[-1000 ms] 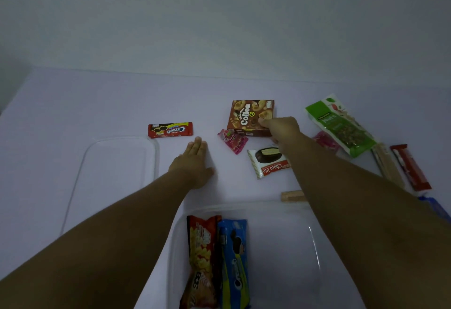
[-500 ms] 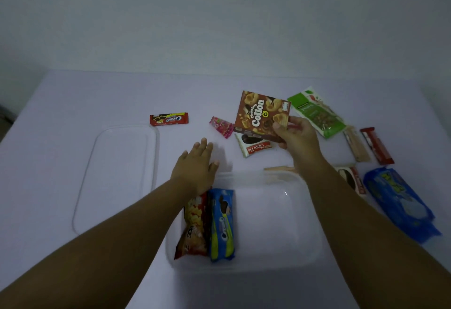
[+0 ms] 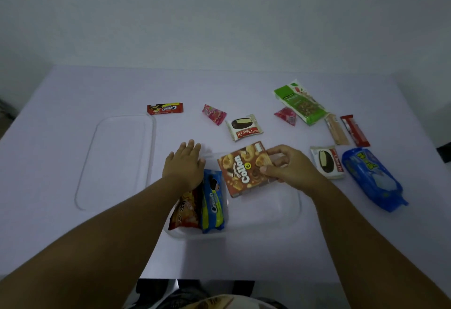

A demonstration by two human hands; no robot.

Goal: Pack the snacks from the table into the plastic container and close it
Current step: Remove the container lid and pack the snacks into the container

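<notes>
Holding the brown Collon box (image 3: pixel 245 168) in my right hand (image 3: pixel 288 166), I have the grip clamped on its right edge, thumb on the printed face. The box hangs tilted over the clear plastic container (image 3: pixel 280 218) at lower centre of the frame. Inside, along the container's left side, a blue cream-biscuit pack (image 3: pixel 213 202) lies beside an orange-red snack bag (image 3: pixel 188 210), the two touching. My left hand (image 3: pixel 185 166) rests flat, fingers spread and gripping nothing, on the container's upper left corner. The clear lid (image 3: pixel 117 162) lies on the tabletop (image 3: pixel 73 103) to the left, just beside the container. Above the box sits a Choco Pie (image 3: pixel 244 127); a second one (image 3: pixel 327 162) lies to the right of my hand, beside a blue wrapped pack (image 3: pixel 373 179). Further up are a green pouch (image 3: pixel 300 101), two pink candies (image 3: pixel 214 114) and a small red biscuit pack (image 3: pixel 165 108).
</notes>
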